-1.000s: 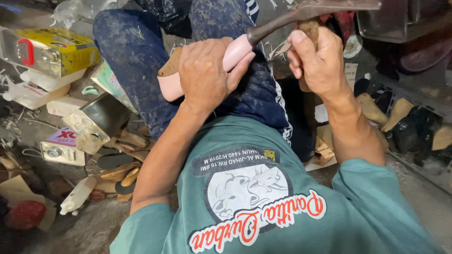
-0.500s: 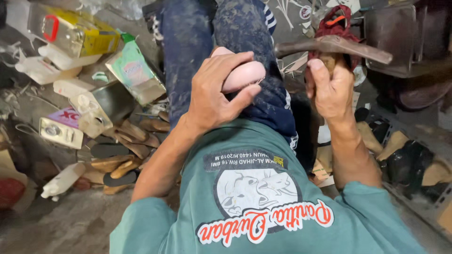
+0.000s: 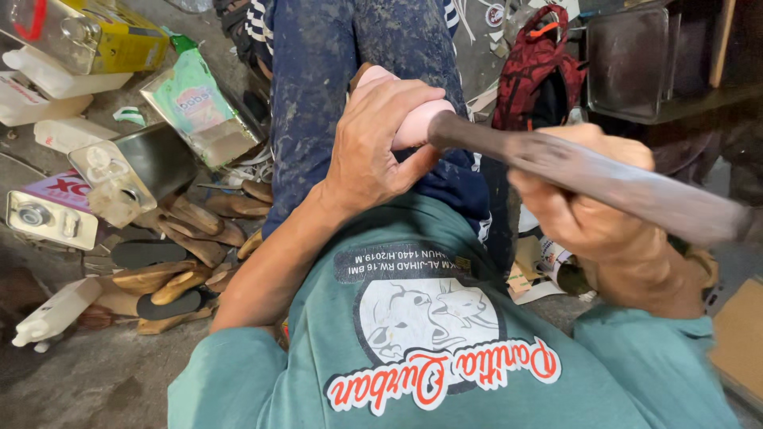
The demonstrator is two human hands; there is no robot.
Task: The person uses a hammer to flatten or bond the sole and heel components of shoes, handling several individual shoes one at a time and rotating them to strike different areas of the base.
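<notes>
My left hand (image 3: 373, 151) is clamped over a pink shoe form (image 3: 420, 121) and presses it onto my thigh in stained blue jeans (image 3: 318, 95). Its fingers wrap over the top, so only the two ends of the pink piece show. My right hand (image 3: 592, 218) grips a long dark metal tool (image 3: 604, 179), blurred by motion. The tool's far end meets the right end of the pink form. My teal printed shirt (image 3: 429, 349) fills the bottom of the view.
On the floor at left lie a heap of tan and black shoe soles (image 3: 179, 238), metal cans (image 3: 131, 171), a yellow tin (image 3: 119, 36), a green carton (image 3: 195, 103) and a white bottle (image 3: 56, 314). A red bag (image 3: 536, 67) and a metal tray (image 3: 628, 59) stand at upper right.
My right hand has swung the tool down from a raised position onto the pink form. My left hand has kept its grip on the form over my thigh.
</notes>
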